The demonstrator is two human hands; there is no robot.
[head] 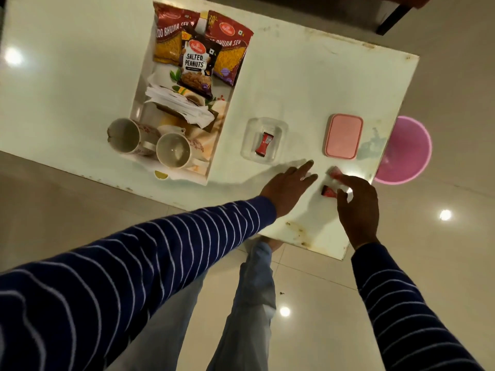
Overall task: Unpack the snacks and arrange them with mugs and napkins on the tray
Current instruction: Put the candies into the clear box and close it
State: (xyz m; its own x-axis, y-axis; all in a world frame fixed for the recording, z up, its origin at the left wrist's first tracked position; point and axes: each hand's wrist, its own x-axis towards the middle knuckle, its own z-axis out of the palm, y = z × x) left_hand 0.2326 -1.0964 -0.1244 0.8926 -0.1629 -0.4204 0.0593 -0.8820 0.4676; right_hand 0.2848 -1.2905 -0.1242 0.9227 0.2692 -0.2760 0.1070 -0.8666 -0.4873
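Note:
The white tray [214, 156] carries two red bhujia sev packets [171, 36], a black salted peanuts packet [197, 65], folded white napkins [179, 103] and two cream mugs [126, 135] lying on their sides. A clear plastic container [249, 151] to its right holds one red wrapped candy [264, 143]. My left hand [289, 186] rests flat on the table, fingers spread, holding nothing. My right hand [357, 207] hovers over a second red wrapped candy [329, 190], thumb and fingers apart around it; a small blurred pink piece [334, 171] sits at my fingertip.
A pink lid [344, 136] lies on the white table [308, 84] right of the clear container. A pink bin [407, 148] stands on the floor past the table's right edge. My legs are below the table's near edge.

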